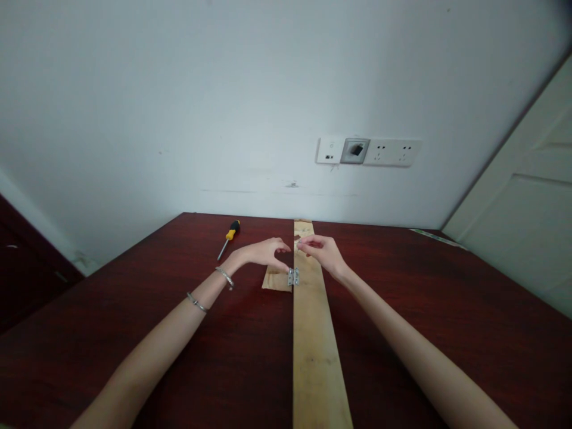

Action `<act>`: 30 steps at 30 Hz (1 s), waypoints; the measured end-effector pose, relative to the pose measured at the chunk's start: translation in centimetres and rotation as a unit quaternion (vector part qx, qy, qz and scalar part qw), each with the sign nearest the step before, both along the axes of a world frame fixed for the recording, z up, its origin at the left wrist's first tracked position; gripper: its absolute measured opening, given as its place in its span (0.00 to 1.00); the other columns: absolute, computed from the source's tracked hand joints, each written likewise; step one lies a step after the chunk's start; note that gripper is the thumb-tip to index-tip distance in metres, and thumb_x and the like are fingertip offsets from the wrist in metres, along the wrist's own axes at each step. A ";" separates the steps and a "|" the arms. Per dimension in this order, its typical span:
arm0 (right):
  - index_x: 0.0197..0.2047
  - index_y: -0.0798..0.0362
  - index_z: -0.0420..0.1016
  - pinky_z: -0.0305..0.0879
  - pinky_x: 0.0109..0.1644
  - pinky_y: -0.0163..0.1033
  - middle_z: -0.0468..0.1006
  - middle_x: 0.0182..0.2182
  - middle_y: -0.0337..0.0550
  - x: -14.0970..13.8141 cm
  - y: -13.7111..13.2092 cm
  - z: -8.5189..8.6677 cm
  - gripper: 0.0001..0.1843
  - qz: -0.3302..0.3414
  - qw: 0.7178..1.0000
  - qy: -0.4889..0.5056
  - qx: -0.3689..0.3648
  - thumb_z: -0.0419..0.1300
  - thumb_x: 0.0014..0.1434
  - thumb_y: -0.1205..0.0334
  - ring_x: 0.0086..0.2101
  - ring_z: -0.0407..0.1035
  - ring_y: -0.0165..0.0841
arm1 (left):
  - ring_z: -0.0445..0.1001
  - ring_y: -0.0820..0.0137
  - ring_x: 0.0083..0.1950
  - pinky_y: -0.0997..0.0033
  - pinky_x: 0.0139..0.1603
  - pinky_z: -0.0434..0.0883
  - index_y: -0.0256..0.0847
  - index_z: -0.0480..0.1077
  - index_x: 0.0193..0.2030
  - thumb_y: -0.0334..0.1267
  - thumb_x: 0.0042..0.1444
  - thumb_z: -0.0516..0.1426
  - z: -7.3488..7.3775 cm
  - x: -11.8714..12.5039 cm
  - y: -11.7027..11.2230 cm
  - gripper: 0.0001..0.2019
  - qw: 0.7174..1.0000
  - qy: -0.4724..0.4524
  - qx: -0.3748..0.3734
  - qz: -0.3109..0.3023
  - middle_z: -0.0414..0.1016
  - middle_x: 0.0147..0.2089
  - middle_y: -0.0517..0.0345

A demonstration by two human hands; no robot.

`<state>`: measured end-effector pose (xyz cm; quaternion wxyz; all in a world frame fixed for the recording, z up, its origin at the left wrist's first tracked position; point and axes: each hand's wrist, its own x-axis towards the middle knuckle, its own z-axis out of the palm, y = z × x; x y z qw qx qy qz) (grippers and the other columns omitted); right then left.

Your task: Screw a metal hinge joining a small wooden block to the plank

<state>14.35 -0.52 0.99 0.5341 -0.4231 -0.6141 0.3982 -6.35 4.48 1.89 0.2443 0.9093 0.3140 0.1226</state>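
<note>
A long pale wooden board (pixel 315 345) runs away from me across the dark red table. Against its left edge lies a small wooden piece (pixel 276 281), and a metal hinge (pixel 294 276) spans the joint between the two. My left hand (pixel 267 252) is curved over the small piece, thumb and fingers apart, the thumb tip close to the hinge. Above the board, just beyond the hinge, my right hand (pixel 322 252) has thumb and fingertips pinched together. Whatever is in that pinch is too small to make out.
Left of my left hand lies a screwdriver (pixel 229 237) with a yellow and black handle. The tabletop (pixel 393 298) meets a white wall at the back, where a row of sockets (pixel 369 152) is mounted. A pale strip (pixel 438 238) lies at the back right, near a white door (pixel 531 173).
</note>
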 end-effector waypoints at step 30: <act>0.28 0.49 0.81 0.64 0.48 0.43 0.72 0.40 0.44 -0.1 -0.4 -3.6 0.12 0.148 0.969 -0.196 0.044 0.69 0.44 0.51 0.42 0.68 0.36 | 0.64 0.55 0.50 0.63 0.49 0.64 0.37 0.66 0.45 0.57 0.37 0.61 -1.3 1.0 -1.9 0.31 0.980 0.195 0.025 -0.011 0.65 0.48 0.46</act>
